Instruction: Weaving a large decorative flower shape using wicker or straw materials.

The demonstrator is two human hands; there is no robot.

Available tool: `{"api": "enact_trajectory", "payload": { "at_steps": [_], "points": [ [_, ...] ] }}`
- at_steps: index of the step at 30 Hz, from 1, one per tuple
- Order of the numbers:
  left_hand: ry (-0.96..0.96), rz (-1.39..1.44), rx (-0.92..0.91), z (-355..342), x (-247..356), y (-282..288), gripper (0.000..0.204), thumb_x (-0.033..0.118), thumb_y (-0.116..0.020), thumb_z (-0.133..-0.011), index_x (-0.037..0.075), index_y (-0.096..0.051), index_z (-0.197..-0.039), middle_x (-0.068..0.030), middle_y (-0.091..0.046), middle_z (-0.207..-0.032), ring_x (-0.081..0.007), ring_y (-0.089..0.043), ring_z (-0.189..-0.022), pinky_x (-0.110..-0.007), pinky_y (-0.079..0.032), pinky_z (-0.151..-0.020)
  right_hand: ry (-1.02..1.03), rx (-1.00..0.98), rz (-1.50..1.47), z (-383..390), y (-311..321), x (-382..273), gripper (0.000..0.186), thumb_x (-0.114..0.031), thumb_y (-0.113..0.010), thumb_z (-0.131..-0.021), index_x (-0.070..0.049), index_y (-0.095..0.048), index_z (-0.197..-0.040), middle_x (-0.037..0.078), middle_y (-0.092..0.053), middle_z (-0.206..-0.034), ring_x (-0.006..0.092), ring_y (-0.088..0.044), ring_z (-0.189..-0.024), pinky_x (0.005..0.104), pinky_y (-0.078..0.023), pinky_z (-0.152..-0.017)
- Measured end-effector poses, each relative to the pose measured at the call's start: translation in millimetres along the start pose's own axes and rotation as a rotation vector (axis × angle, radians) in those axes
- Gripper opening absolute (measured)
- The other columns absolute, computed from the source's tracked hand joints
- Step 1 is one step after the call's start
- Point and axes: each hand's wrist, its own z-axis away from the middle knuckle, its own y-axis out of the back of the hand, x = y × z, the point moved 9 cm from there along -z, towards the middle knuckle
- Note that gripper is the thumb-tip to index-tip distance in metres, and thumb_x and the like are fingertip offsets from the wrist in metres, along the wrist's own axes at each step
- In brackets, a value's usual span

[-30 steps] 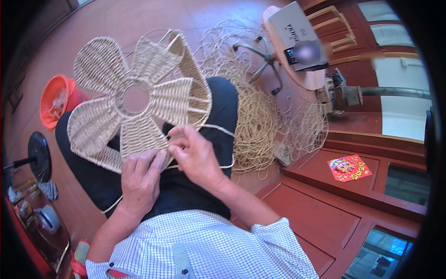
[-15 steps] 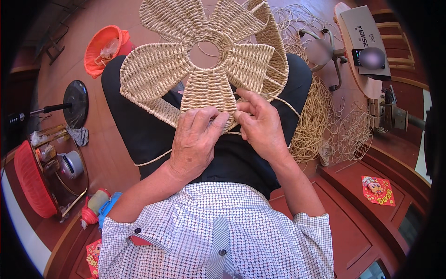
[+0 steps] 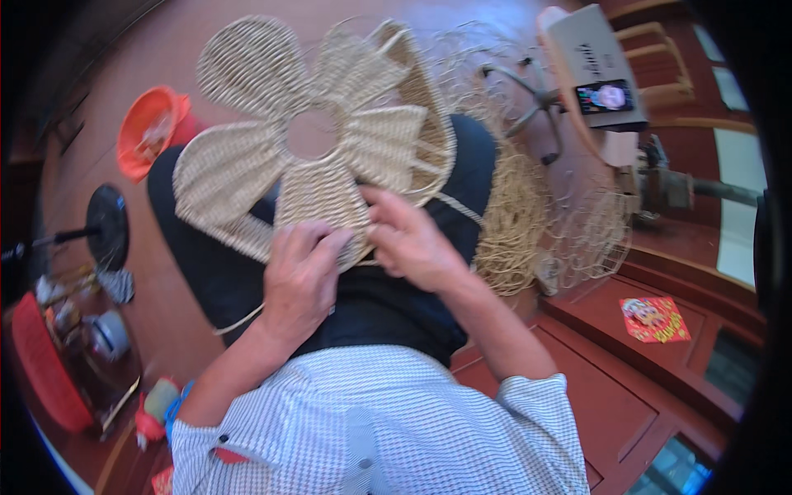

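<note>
On my lap lies a flower-shaped woven piece of pale straw rope (image 3: pixel 318 194), its petals set around a round hole. A taller woven wall rises behind its right petals. My left hand (image 3: pixel 301 264) is bent over the lower edge of the nearest petal, thumb on top and the other fingers closed round the rim. At the same petal's right side, my right hand (image 3: pixel 410 239) has its fingers pinched together against the weave; what lies between the fingertips is hidden. Loose cord ends stick out at the piece's left and right. The picture is slightly blurred.
A tangled heap of straw cord (image 3: pixel 516 223) lies right of my knee, below a swivel chair base (image 3: pixel 540 103). A phone (image 3: pixel 605 96) leans on a box at upper right. An orange bucket (image 3: pixel 148 136) stands left, above a black round fan-like object (image 3: pixel 107 227) and a red basin (image 3: pixel 49 363).
The whole view has shifted, so most things now sit further left in the picture. Both hands stay at nearly the same spots on the nearest petal.
</note>
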Motion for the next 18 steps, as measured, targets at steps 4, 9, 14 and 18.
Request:
{"api": "enact_trajectory", "payload": {
  "at_steps": [4, 9, 14, 18],
  "points": [
    [-0.02, -0.064, -0.038, 4.4, 2.7, 2.0, 0.041, -0.007, -0.076, -0.084, 0.006, -0.079, -0.123, -0.0105, -0.068, -0.108, -0.033, -0.066, -0.101, -0.044, -0.053, -0.088, 0.025, -0.018, 0.045, -7.2, -5.1, 8.4, 0.066, 0.002, -0.054, -0.106, -0.001, -0.039, -0.17, 0.003, -0.065, -0.113, 0.0045, -0.052, -0.061, 0.0225, -0.042, -0.049],
    [-0.101, -0.111, -0.04, 4.6, 5.0, -0.1, 0.039, 0.002, -0.075, -0.088, 0.007, -0.077, -0.126, -0.0089, -0.067, -0.11, -0.0297, -0.065, -0.101, -0.043, -0.052, -0.089, 0.034, -0.033, 0.065, -3.4, -4.8, -0.3, 0.07, 0.004, -0.052, -0.105, -0.002, -0.036, -0.173, 0.003, -0.066, -0.112, 0.0037, -0.05, -0.06, 0.0218, -0.041, -0.049],
    [-0.123, -0.115, -0.047, 1.9, 4.7, -0.8, 0.038, 0.003, -0.074, -0.088, 0.007, -0.077, -0.126, -0.0084, -0.066, -0.11, -0.0289, -0.065, -0.101, -0.043, -0.052, -0.089, 0.03, -0.045, 0.035, -0.7, -4.8, -8.4, 0.073, 0.004, -0.052, -0.105, -0.004, -0.035, -0.175, 0.002, -0.065, -0.11, 0.0037, -0.05, -0.06, 0.022, -0.043, -0.049],
    [-0.169, -0.158, -0.078, -1.8, 9.4, -3.7, 0.037, 0.005, -0.074, -0.09, 0.007, -0.076, -0.127, -0.0081, -0.066, -0.111, -0.0287, -0.065, -0.101, -0.044, -0.051, -0.089, 0.032, -0.03, 0.025, -3.2, -1.5, -1.9, 0.073, 0.004, -0.052, -0.104, -0.005, -0.036, -0.175, 0.002, -0.065, -0.11, 0.0042, -0.052, -0.061, 0.0224, -0.044, -0.049]
  ]
}}
